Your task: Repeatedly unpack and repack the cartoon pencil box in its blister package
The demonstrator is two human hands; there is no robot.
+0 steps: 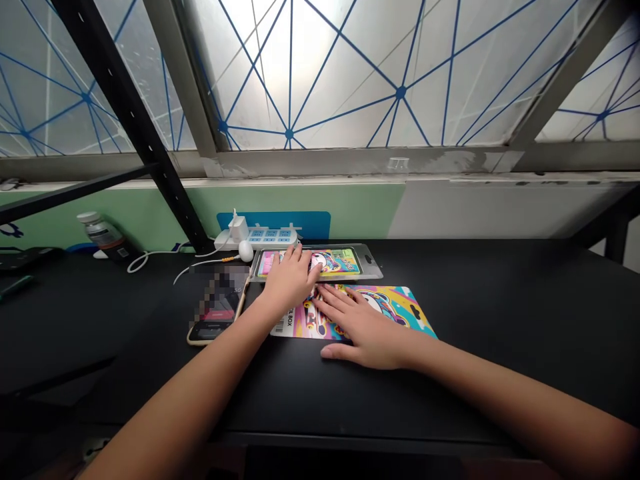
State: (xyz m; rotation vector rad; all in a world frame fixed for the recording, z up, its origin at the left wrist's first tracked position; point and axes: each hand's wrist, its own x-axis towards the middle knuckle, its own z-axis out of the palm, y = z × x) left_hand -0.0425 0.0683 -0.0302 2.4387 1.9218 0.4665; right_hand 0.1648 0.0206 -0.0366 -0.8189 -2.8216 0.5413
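Note:
My left hand lies with its fingers stretched out over a clear plastic blister pack. Inside that pack a colourful pencil box with a cartoon print shows, partly covered by the hand. Just in front of the pack, a printed backing card in yellow, pink and blue rests flat on the black desk. My right hand is spread flat on the card, palm down, with the thumb out over the desk. Both hands hide part of the prints.
Left of the card lies a phone, partly blurred out. Behind it are a white power strip with a plugged-in charger and a white cable. A bottle leans near a black metal post. The desk's front edge is close.

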